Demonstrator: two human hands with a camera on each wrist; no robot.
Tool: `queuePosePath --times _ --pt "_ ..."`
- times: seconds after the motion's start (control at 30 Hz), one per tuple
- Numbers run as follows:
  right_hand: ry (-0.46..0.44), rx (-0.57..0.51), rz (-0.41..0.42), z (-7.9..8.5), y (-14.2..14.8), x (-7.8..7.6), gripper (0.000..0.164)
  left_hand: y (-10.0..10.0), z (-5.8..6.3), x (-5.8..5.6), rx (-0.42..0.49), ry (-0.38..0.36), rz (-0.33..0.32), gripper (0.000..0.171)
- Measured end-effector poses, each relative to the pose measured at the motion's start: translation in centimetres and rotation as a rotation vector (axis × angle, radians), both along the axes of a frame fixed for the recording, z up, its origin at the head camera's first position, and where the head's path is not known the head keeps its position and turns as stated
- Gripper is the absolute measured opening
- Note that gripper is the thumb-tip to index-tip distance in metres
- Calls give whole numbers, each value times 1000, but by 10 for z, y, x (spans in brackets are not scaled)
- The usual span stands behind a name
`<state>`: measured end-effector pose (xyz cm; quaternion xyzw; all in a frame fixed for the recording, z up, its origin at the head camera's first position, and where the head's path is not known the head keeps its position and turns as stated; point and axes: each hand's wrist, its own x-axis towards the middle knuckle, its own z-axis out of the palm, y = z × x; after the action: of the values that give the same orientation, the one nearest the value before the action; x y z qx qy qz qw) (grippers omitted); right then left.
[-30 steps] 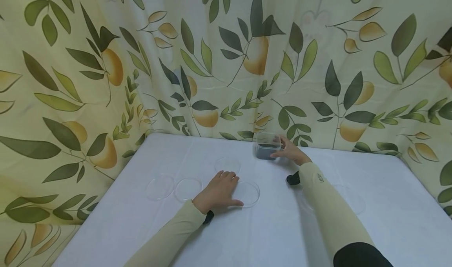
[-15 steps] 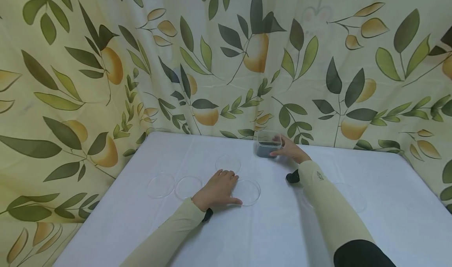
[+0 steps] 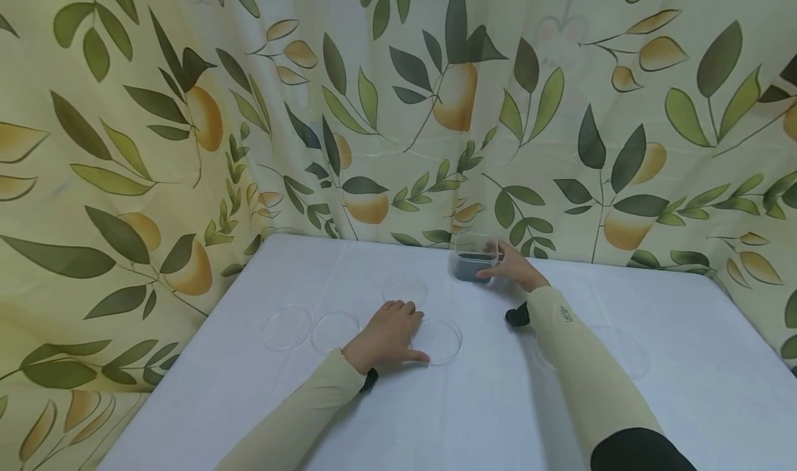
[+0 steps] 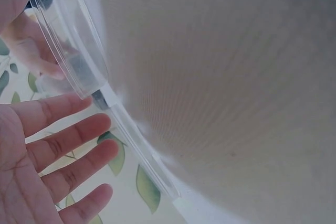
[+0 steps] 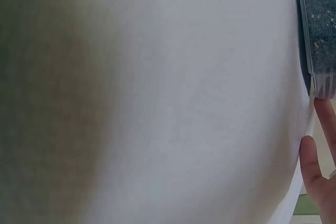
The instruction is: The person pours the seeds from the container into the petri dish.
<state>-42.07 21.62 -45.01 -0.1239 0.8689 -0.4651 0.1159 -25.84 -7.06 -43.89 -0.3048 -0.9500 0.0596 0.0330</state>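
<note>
My left hand [image 3: 387,336] rests beside a clear round dish [image 3: 448,343], thumb near its front rim, fingers stretched along its left side. The left wrist view shows the straight, spread fingers, the index fingertip right at the rim of this dish [image 4: 79,40]. A second clear dish [image 3: 405,289] lies just behind it. At the table's back edge my right hand [image 3: 513,267] touches the right side of a clear square container [image 3: 468,269] of dark granules. In the right wrist view a finger meets the end of the container [image 5: 321,35], while the thumb stands apart from it.
Two more clear dishes, an outer one [image 3: 286,347] and an inner one [image 3: 336,352], lie left of the left hand. Faint round dishes [image 3: 641,374] show by the right forearm. A patterned curtain [image 3: 386,111] hangs behind the white-covered table [image 3: 486,402].
The head view has shifted slightly. Both hands, the container and the dishes keep their places.
</note>
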Motion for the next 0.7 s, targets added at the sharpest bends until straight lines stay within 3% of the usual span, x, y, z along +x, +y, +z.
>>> queuePosePath --times 0.27,0.7 --pt "9 2 -32 1 0 1 77 2 3 2 12 -23 12 78" --pt "169 94 -73 15 -5 12 77 1 0 2 30 1 6 75"
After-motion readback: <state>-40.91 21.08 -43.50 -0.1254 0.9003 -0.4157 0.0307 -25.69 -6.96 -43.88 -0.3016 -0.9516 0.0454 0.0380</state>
